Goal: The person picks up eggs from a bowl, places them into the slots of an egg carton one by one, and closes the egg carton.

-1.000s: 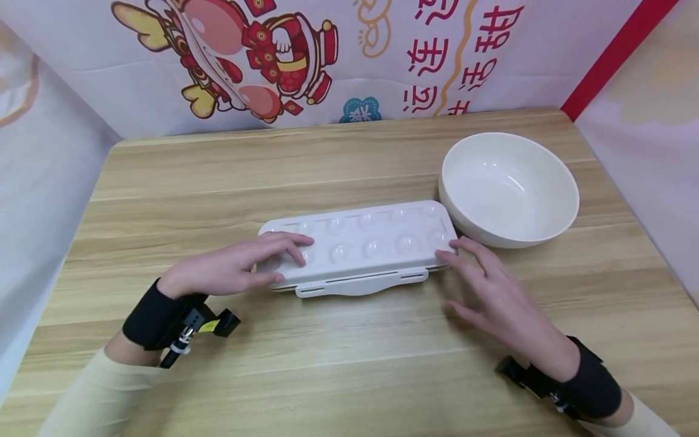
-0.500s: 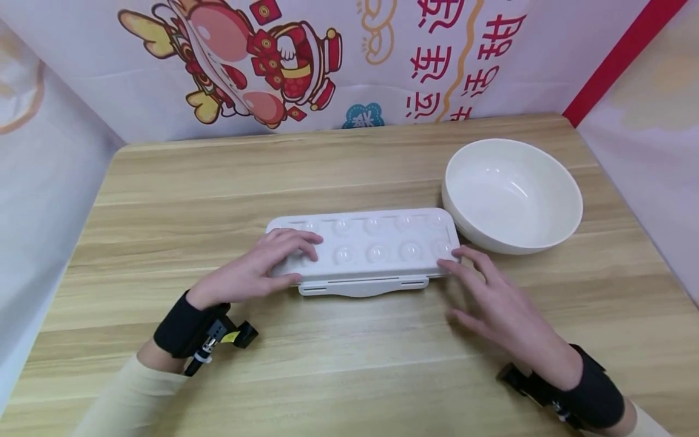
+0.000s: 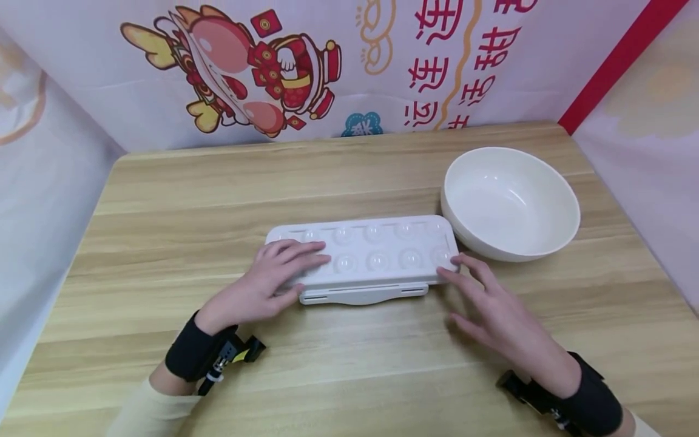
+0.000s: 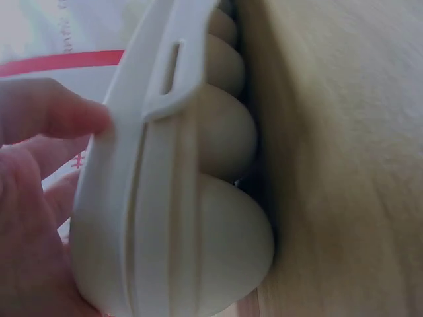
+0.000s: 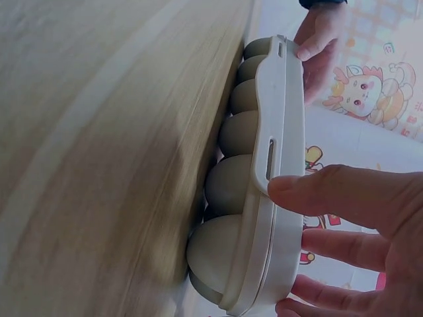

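Observation:
A white lidded egg box (image 3: pixel 360 246) lies lengthwise on the table, its lid down and marked with rows of round bumps. Along its front edge runs a latch flap (image 3: pixel 364 295). Rounded egg cups (image 5: pixel 228 181) bulge beneath it in both wrist views. My left hand (image 3: pixel 267 276) rests on the lid's left end with fingers extended, the thumb at the front edge. At the right end, my right hand (image 3: pixel 499 309) touches the lid's corner with its fingertips. Its thumb (image 5: pixel 307 191) lies by the end of the flap in the right wrist view.
A large white bowl (image 3: pixel 510 203) stands at the back right, close to the egg box's right corner. The wooden table (image 3: pixel 191 200) meets a printed cloth backdrop (image 3: pixel 355 67) along its far edge. Cloth also hangs at both sides.
My left hand has shifted right and farther over the lid, its fingers straighter now. The right hand keeps its place at the corner. The head view has tilted slightly.

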### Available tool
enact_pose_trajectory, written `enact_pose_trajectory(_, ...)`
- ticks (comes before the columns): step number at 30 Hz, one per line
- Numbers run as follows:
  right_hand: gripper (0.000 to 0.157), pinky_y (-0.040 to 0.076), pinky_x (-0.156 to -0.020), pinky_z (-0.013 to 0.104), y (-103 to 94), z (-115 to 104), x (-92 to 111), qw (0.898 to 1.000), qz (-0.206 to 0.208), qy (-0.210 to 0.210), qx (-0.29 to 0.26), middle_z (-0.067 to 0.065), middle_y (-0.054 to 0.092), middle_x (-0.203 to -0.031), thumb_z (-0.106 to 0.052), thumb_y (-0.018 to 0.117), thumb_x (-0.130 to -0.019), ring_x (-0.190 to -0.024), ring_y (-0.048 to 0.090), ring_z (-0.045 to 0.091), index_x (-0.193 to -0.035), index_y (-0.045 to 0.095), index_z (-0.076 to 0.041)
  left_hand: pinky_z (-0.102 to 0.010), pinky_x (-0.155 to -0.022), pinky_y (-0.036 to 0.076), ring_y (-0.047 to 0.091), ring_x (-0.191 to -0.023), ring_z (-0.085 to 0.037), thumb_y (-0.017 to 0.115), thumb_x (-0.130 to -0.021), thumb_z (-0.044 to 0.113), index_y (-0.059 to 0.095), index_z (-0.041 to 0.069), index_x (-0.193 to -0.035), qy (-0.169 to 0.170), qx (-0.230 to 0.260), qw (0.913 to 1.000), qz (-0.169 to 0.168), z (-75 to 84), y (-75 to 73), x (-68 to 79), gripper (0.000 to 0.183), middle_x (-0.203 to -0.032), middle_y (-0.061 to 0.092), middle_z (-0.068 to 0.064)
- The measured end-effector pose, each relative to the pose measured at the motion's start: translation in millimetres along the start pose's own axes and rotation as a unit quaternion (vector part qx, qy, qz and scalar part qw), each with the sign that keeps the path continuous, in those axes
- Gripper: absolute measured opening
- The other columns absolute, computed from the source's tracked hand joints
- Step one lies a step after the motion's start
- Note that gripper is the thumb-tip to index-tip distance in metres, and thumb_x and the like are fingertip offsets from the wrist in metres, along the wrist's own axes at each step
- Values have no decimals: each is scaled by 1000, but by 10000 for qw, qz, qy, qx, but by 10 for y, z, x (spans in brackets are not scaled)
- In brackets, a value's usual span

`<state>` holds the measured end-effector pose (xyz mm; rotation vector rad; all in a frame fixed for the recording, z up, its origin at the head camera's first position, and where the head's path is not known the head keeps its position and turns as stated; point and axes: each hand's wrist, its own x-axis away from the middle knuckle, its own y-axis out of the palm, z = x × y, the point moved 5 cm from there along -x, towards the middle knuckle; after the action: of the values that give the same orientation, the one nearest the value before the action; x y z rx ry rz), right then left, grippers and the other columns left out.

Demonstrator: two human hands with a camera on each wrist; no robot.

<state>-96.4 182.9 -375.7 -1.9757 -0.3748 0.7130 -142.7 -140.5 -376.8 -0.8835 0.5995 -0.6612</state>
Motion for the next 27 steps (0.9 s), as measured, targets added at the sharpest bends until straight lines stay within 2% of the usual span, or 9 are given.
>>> enact_pose_trajectory(4,72,53,-64,36,10,-7,-31,10000,29,45,25,20,41,-136,-4,86,-66,-91,60,26,-131,55,-4,-61,-101,20,32,-130,-35,65,-91,18,44,17,-146,-164,-742,9970,124,39,78,14,59,-153,33,-5)
enact_pose_trajectory(8,66,53,-77,42,15,-24,-91,9999,93,3,140,20,42,-134,-5,86,-66,-108,55,33,-126,56,-3,-60,-101,22,30,-132,-37,68,-90,34,43,23,-147,-422,-1329,9900,192,56,130,27,63,-155,27,-8)
enact_pose_trajectory(11,60,45,-93,49,25,-28,-157,9997,47,-26,236,21,43,-134,-6,87,-66,-124,43,37,-118,57,-2,-60,-104,21,23,-136,-38,70,-88,41,43,27,-146,-670,-1393,9878,187,49,137,39,66,-157,19,-12)
enact_pose_trajectory(13,54,41,-97,52,34,-23,-206,9996,-6,-9,266,23,43,-134,-7,87,-66,-127,40,39,-111,57,-3,-62,-105,19,20,-137,-39,71,-86,44,43,29,-146,-806,-1379,9870,167,42,136,43,68,-157,16,-15)
enact_pose_trajectory(19,47,40,-98,52,41,-22,-340,9997,-90,37,225,24,47,-133,-12,90,-66,-124,45,38,-97,54,-6,-61,-106,19,19,-138,-39,74,-83,46,41,30,-148,-872,-1415,9860,161,44,130,29,75,-157,17,-16)
enact_pose_trajectory(24,49,44,-92,51,42,-25,-408,9989,-244,9,388,23,53,-126,-19,90,-67,-114,52,38,-101,56,-5,-61,-105,21,20,-137,-40,76,-81,45,42,27,-147,-859,-1463,9853,189,60,127,6,77,-156,19,-17)
enact_pose_trajectory(27,53,43,-93,51,37,-40,-448,9985,-367,-13,401,20,53,-127,-25,90,-68,-116,50,36,-106,58,-5,-62,-104,23,21,-137,-40,78,-80,45,45,26,-146,-926,-1524,9838,177,72,122,-15,76,-155,21,-18)
